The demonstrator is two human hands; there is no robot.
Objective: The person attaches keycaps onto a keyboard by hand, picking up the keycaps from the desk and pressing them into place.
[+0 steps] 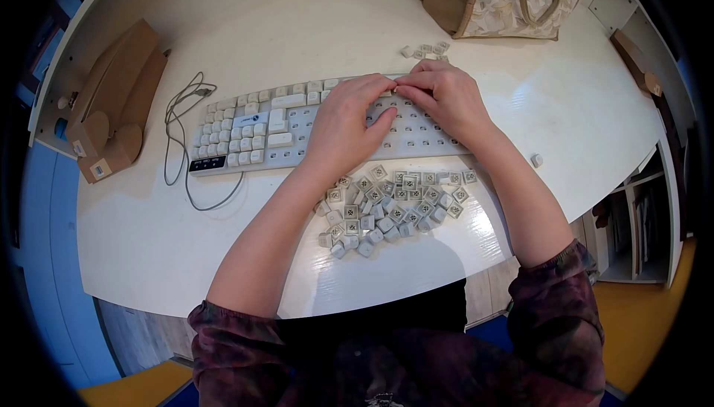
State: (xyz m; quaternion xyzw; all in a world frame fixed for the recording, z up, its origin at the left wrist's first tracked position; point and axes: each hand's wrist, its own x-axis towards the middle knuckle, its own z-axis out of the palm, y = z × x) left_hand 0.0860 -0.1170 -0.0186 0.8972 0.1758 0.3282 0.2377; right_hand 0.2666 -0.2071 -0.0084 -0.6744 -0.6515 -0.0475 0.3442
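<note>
A pale computer keyboard (pixel 294 128) lies across the desk, with keycaps on its left part and top row and bare switches on much of the rest. My left hand (pixel 349 117) rests over its middle, thumb and index finger apart, the index fingertip at the top row. Beside that fingertip, my right hand (pixel 446 98) is closed in a pinch on a small pale keycap (pixel 394 90), mostly hidden by the fingers. Below the keyboard, between my forearms, spreads a pile of loose keycaps (pixel 387 210), some upside down.
More loose keycaps (pixel 424 52) lie beyond the keyboard, near a patterned bag (pixel 513 2). A single keycap (pixel 537 159) sits right of my right forearm. The keyboard's grey cable (pixel 181 136) curls at left, near a cardboard piece (pixel 119 102). The white desk (pixel 245 247) has a curved front edge.
</note>
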